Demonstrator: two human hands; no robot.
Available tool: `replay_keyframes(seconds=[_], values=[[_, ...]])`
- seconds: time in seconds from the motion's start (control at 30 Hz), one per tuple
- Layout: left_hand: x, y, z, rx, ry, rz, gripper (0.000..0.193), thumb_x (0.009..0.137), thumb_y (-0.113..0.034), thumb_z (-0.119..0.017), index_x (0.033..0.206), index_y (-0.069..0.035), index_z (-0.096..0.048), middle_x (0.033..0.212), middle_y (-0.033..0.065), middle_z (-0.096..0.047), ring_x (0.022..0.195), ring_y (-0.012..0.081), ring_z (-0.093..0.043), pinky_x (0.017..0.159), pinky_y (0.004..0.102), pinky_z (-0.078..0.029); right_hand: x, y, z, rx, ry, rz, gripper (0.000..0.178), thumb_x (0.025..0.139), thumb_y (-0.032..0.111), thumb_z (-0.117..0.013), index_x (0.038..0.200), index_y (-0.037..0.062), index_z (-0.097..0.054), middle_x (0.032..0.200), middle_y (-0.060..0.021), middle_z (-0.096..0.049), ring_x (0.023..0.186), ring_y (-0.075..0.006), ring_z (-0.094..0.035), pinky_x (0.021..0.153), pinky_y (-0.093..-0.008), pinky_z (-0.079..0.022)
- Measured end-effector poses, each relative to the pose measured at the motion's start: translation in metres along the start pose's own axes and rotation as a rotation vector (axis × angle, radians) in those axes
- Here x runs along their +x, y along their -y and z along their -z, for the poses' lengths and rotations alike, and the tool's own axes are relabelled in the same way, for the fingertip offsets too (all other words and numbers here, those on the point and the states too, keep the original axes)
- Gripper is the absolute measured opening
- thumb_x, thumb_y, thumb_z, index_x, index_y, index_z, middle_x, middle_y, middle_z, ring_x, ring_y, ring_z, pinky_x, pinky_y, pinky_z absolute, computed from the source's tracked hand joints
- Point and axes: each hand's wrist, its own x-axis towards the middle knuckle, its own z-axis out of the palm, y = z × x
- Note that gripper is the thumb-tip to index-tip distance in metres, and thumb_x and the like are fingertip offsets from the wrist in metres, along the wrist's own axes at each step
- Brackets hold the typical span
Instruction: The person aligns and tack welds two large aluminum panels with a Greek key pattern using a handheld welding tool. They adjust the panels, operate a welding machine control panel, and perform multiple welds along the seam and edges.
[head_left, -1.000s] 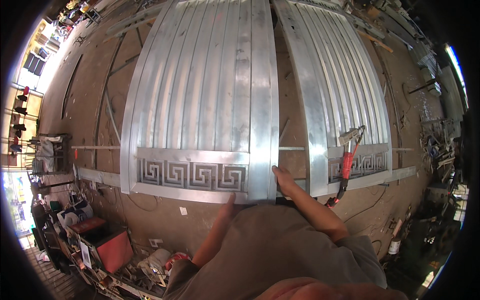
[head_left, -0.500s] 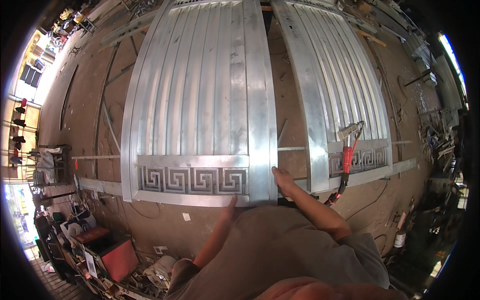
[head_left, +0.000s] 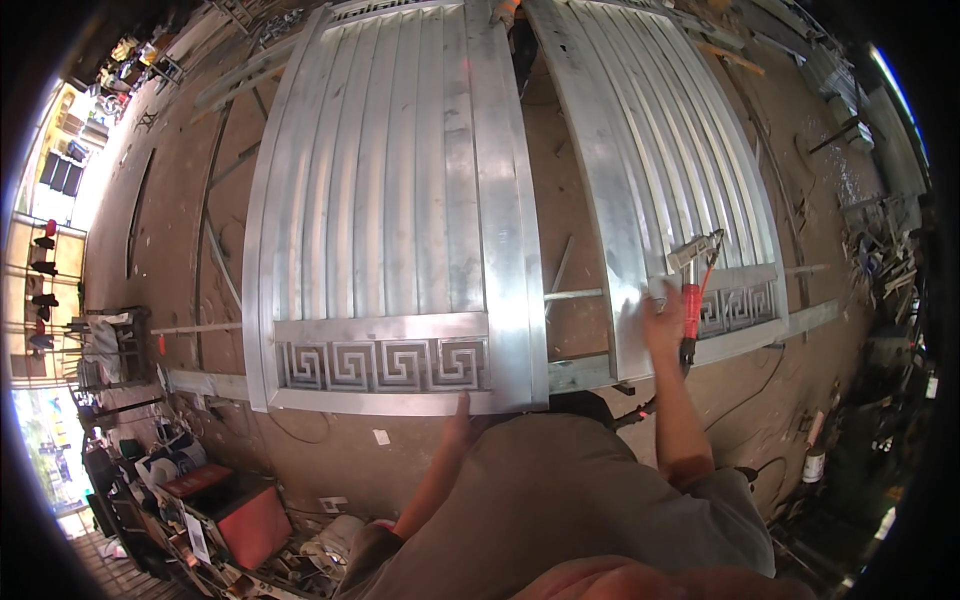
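Two large silvery metal gate panels lie side by side, the left panel point(head_left: 515, 250) in front of me and the right panel point(head_left: 610, 220) beyond a gap. Each has ribbed slats and a Greek-key band near its lower end. My left hand point(head_left: 460, 422) has its thumb over the near edge of the left panel; the other fingers are hidden. On the right panel lies a welding torch point(head_left: 691, 305) with a red handle, a silver head and a dark cable. My right hand point(head_left: 663, 322) is just left of that handle, fingers apart, slightly blurred, holding nothing.
Metal support bars point(head_left: 200, 382) run under the panels. A red-sided box point(head_left: 250, 525) stands at lower left among tools and clutter. Scrap pieces point(head_left: 885, 255) are piled at far right, and a white can point(head_left: 814, 466) stands lower right. Something orange and dark point(head_left: 508, 14) shows at the far gap, unclear.
My right hand has left the inner edge of the left panel and moved right to beside the torch. My left hand stays at the near edge. An orange and dark shape has appeared far off.
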Motion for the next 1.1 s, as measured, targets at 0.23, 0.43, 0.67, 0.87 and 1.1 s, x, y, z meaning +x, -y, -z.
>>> replay_keyframes(seconds=[0.23, 0.43, 0.67, 0.87, 1.1], values=[[-0.004, 0.012, -0.014, 0.083, -0.068, -0.082, 0.068, 0.115, -0.053, -0.052, 0.153, 0.003, -0.050, 0.148, 0.0202, -0.060, 0.134, 0.0333, -0.062, 0.109, 0.0462, -0.056, 0.053, -0.098, 0.035, -0.292, 0.246, -0.311, 0.071, 0.090, 0.036, -0.078, 0.152, 0.0067, -0.057, 0.134, -0.0231, -0.066, 0.128, -0.0473, -0.060, 0.107, -0.0590, -0.050], [0.000, 0.026, -0.009, 0.336, -0.147, -0.276, 0.054, 0.112, -0.050, -0.058, 0.126, 0.002, -0.061, 0.115, 0.0115, -0.064, 0.099, 0.0270, -0.065, 0.086, 0.0416, -0.056, 0.055, -0.104, 0.032, -0.364, 0.247, -0.233, 0.072, 0.091, 0.037, -0.074, 0.155, 0.0122, -0.053, 0.133, -0.0239, -0.068, 0.124, -0.0483, -0.062, 0.105, -0.0595, -0.051], [-0.055, 0.024, -0.054, 0.994, -0.653, -0.779, 0.040, 0.099, -0.032, -0.079, 0.114, 0.003, -0.067, 0.106, 0.0225, -0.070, 0.099, 0.0383, -0.069, 0.093, 0.0474, -0.055, 0.086, -0.085, 0.036, -0.435, 0.426, -0.218, 0.074, 0.090, 0.028, -0.069, 0.157, 0.0066, -0.046, 0.131, -0.0266, -0.069, 0.114, -0.0491, -0.067, 0.098, -0.0614, -0.055], [-0.037, 0.004, -0.164, 1.858, 0.112, -1.381, 0.070, 0.095, -0.035, -0.079, 0.155, -0.007, -0.056, 0.163, 0.0184, -0.052, 0.154, 0.0351, -0.045, 0.128, 0.0525, -0.035, 0.106, -0.076, 0.034, -0.448, 0.482, -0.246, 0.087, 0.085, 0.031, -0.070, 0.161, 0.0035, -0.038, 0.130, -0.0304, -0.069, 0.113, -0.0497, -0.071, 0.096, -0.0597, -0.058], [-0.010, -0.010, -0.182, 2.221, 0.177, -1.292, 0.075, 0.102, -0.047, -0.066, 0.161, -0.003, -0.049, 0.171, 0.0132, -0.043, 0.162, 0.0286, -0.035, 0.134, 0.0512, -0.025, 0.120, -0.072, 0.038, -0.434, 0.561, -0.332, 0.097, 0.079, 0.036, -0.076, 0.162, 0.0032, -0.037, 0.128, -0.0301, -0.070, 0.117, -0.0491, -0.071, 0.100, -0.0571, -0.058]])
